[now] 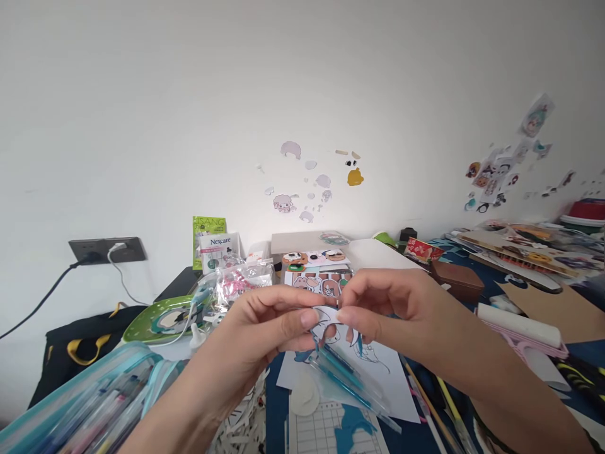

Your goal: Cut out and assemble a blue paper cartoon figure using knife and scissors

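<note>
Near zone, left: a transparent pouch with light-blue trim (146, 356), containing several pens (101, 410), lies at the near left corner of the blue-covered table (278, 416). To its right, toward the middle of the near edge, are paper scraps (246, 419) and a grid-lined sheet (314, 432) with a blue piece (352, 429) on it. A yellow-green handled tool (449, 400) lies right of these.

Both hands are raised over the table's middle. The left hand (283, 318) pinches one side of a small white paper cutout with dark outlines (324, 313) between thumb and fingers; the right hand (382, 306) pinches its other side, fingers curled. The cutout is curved and held above the table. Beneath and behind it, a white sheet with line drawing (399, 388) carries blue pens (347, 389).

Toward the left edge: a green oval tray (137, 325), partly beside a black bag (54, 362). Toward the right edge: a white roller with pink holder (517, 321) and, farther back, a brown box (456, 280).

Along the far edge: printed character sheets (314, 258), a Nexcare pack (220, 252) and a green packet (199, 230). Behind, the wall (227, 94) bears scattered cutouts (283, 203) and a dark socket strip (135, 249) with two cables plugged in.
</note>
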The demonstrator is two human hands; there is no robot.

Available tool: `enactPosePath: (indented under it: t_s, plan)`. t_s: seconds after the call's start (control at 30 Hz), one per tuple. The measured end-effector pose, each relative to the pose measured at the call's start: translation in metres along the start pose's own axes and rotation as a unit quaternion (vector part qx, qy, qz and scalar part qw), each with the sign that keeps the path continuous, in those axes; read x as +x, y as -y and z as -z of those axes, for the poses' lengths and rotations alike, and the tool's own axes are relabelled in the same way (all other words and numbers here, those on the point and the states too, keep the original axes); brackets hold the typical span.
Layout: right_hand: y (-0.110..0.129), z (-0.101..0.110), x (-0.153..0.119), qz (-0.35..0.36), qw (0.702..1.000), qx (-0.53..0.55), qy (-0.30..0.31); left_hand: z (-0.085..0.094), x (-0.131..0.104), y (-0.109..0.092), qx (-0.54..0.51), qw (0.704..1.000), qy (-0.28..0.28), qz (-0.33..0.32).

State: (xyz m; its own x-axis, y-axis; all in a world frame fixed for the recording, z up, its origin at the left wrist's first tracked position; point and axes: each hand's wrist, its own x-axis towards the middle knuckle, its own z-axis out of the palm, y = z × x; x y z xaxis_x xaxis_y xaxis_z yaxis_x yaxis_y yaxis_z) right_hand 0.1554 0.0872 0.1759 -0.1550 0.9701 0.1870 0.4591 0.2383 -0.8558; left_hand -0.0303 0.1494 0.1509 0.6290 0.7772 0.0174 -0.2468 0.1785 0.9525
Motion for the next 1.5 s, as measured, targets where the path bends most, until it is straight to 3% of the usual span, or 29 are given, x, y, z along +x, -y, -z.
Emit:
enactPosePath:
  t_s: [0.1, 0.33, 0.53, 0.73, 1.13, 1.5]
  plan:
    - [0.001, -0.001, 0.001, 0.016, 1.000, 0.022, -0.010, 0.001, 0.000, -0.001, 0.000, 1.000, 0.011, -0.018]
    - [-0.003, 0.001, 0.003, -0.007, 0.999, 0.037, 0.030, 0.003, -0.001, -0.001, 0.034, 0.998, 0.032, -0.037]
    - [-0.005, 0.002, 0.002, -0.010, 0.997, 0.065, 0.026, 0.003, -0.003, -0.003, 0.081, 0.994, 0.019, -0.073]
    - [-0.001, 0.002, 0.002, -0.016, 0.996, 0.079, 0.031, 0.004, -0.003, -0.004, 0.097, 0.993, 0.018, -0.064]
    - [0.006, -0.006, -0.005, 0.013, 0.999, 0.027, -0.030, 0.005, -0.004, 0.000, 0.058, 0.995, 0.028, -0.079]
    - [0.007, -0.007, -0.007, 0.028, 0.998, 0.022, -0.042, 0.003, -0.004, -0.004, 0.055, 0.996, 0.034, -0.067]
